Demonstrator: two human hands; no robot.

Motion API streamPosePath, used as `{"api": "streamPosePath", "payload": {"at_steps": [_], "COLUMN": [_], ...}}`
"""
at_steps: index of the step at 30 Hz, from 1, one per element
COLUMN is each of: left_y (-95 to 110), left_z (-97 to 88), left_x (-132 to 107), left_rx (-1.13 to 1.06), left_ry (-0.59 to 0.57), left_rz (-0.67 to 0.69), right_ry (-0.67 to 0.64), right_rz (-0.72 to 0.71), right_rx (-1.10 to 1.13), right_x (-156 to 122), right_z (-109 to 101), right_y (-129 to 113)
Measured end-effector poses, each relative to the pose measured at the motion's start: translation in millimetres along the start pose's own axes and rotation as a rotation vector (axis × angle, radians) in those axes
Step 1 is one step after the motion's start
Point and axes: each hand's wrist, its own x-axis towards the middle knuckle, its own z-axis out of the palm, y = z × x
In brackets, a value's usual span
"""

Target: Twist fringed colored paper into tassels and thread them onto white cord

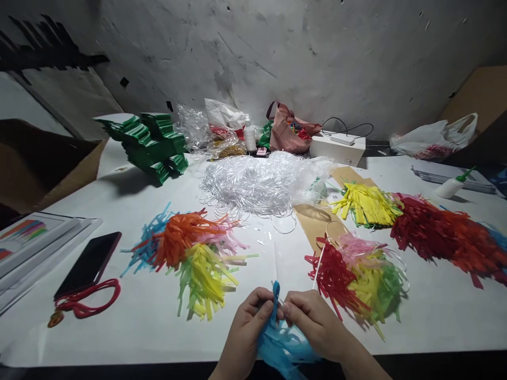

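Observation:
My left hand (251, 323) is closed on a blue paper tassel (279, 348), pinching it just below its twisted loop at the top. Beside it, my right hand (311, 319) pinches a thin white cord (319, 263) close to that loop. The cord runs up behind my right fingers to a group of tassels: a red tassel (336, 277), a pink one (362, 249), a yellow one (370, 285) and a green one (390, 293). The blue strips hang below my hands toward the table's front edge. My fingers partly hide where cord and loop meet.
Orange (178, 237) and yellow tassels (208, 274) lie left; more yellow (366, 206) and red ones (423, 232) lie right. White cord (253, 182) is heaped centrally. A phone (87, 264), green cut-outs (152, 145) and a glue bottle (450, 187) are around.

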Motion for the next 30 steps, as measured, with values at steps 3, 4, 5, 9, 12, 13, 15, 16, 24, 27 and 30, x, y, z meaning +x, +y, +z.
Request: {"api": "streamPosePath", "payload": {"at_steps": [3, 4, 5, 9, 12, 13, 15, 16, 24, 27, 30], "left_y": [1, 2, 2, 6, 13, 16, 22, 25, 52, 76, 101], "left_z": [0.9, 1.7, 2.6, 5.7, 7.7, 8.7, 10.8, 11.4, -19.0, -27.6, -29.5], "left_x": [-2, -2, -3, -2, 2, 4, 8, 10, 17, 16, 11], "left_rx": [0.205, 0.289, 0.366, 0.505, 0.448, 0.443, 0.486, 0.525, 0.557, 0.375, 0.274], "left_ry": [0.033, 0.051, 0.059, 0.056, 0.123, 0.116, 0.061, 0.038, 0.455, 0.715, 0.851], "left_rz": [0.092, 0.126, 0.153, 0.217, 0.246, 0.262, 0.321, 0.364, 0.613, 0.591, 0.658], "right_ry": [0.088, 0.129, 0.159, 0.167, 0.109, 0.083, 0.044, 0.032, 0.141, 0.203, 0.305], "right_rz": [-0.002, -0.004, -0.006, -0.052, -0.097, -0.112, -0.157, -0.181, -0.22, -0.149, -0.034], "right_rx": [-0.059, -0.107, -0.157, -0.304, -0.389, -0.408, -0.432, -0.442, -0.527, -0.624, -0.714], "right_x": [2, 3, 3, 5, 6, 6, 7, 7, 28, 45, 55], "right_z": [2, 3, 4, 6, 5, 5, 4, 4, -28, -66, -109], "right_y": [4, 5, 6, 7, 4, 3, 1, 1, -2, 3, 15]}}
